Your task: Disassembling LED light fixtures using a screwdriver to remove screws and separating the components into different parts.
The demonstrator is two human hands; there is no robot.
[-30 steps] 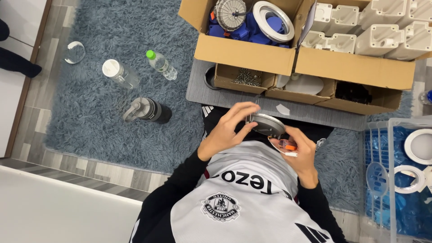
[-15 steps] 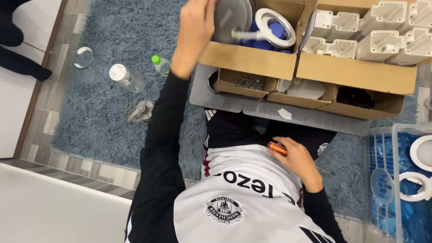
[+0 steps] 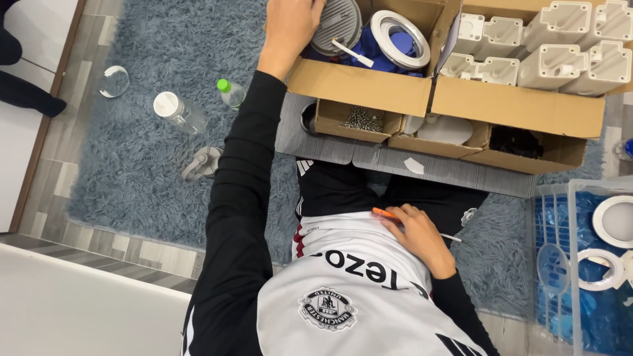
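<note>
The left hand (image 3: 290, 29) reaches up into the box (image 3: 359, 86), fingers curled over the rim of a grey ribbed disc (image 3: 336, 25) that lies tilted atop the blue parts there. The right hand (image 3: 419, 237) rests on the lap, fingers clenched round an orange screwdriver (image 3: 386, 215), its long axis running left to right, metal tip pointing right.

A matt grey ribbed plastic disc (image 3: 335, 25) sits under the left hand (image 3: 290, 26) in a plain brown cardboard box (image 3: 359, 86). Beside it lies a glossy white ring (image 3: 399, 31). The shaggy blue-grey rug (image 3: 151, 145) looks soft and rough; bright metal screws (image 3: 359, 118) fill a cardboard tray.
</note>
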